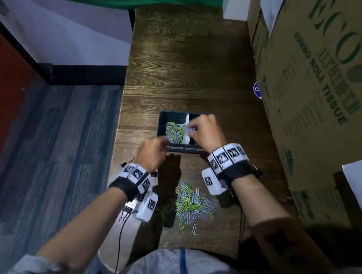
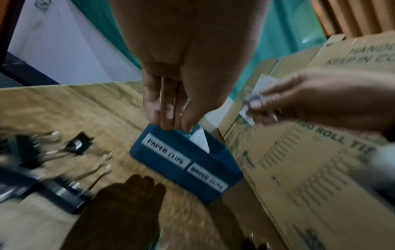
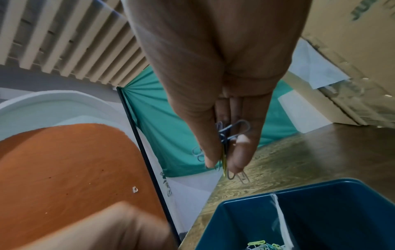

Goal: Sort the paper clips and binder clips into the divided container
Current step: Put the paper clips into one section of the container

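Note:
A dark teal divided container (image 1: 171, 118) stands on the wooden table, labelled "PAPER CLIPS" and "BINDER CLIPS" on its front (image 2: 166, 152). A white divider (image 3: 282, 218) splits it, and coloured paper clips (image 1: 174, 132) fill the left compartment. My right hand (image 1: 191, 129) hovers above the container and pinches several paper clips (image 3: 232, 135) between thumb and fingers. My left hand (image 1: 165, 141) is at the container's near-left rim with straight fingers (image 2: 169, 116) and nothing visible in it. A loose pile of paper clips (image 1: 193, 202) lies on the table nearer to me.
Black binder clips (image 1: 124, 214) lie at the table's left edge, more blurred ones (image 2: 79, 143) showing in the left wrist view. A large cardboard box (image 1: 324, 78) walls off the right side. Bare table (image 1: 191, 69) stretches beyond the container.

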Motion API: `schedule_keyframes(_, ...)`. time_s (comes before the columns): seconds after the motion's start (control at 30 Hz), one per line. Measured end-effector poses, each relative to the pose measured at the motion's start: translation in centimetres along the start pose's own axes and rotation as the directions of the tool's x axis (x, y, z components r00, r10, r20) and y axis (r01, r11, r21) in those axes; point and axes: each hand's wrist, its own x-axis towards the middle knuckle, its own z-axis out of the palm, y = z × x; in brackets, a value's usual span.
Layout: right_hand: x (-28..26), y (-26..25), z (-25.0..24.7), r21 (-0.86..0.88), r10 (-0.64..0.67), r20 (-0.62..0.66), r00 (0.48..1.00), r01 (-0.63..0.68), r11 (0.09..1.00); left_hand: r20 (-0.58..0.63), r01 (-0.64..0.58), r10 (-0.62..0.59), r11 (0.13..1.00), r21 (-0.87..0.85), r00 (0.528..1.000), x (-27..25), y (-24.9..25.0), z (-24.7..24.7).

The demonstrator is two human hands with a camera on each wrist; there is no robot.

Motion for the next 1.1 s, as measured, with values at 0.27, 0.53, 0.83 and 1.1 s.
schedule_keyframes(0.27,1.9,-0.6,1.2,-0.033,0.036,-0.016,0.999,-0.036,0.999,0.355,-0.027,-0.039,0.984,0.179,0.934,-8.2,-1.9,5.0)
schedule_keyframes(0.53,-9.2,7.6,8.4,-0.136,0.300,0.417,0.858,-0.268,0.954,0.502,-0.025,-0.144,0.949,0.315,0.853,-13.2,-4.1,7.8)
schedule_keyframes(0.83,-15.0,11.6,14.2,-0.242,0.345,0.369,0.863,-0.269,0.932,0.463,-0.022,-0.076,0.979,0.204,0.883,-13.3,-3.1,9.7)
schedule_keyframes(1.1,-14.0,11.4,14.4,-0.102,0.268,0.343,0.900,-0.248,0.963,0.359,-0.076,0.041,0.994,0.083,0.932,-11.4,-2.8,9.4)
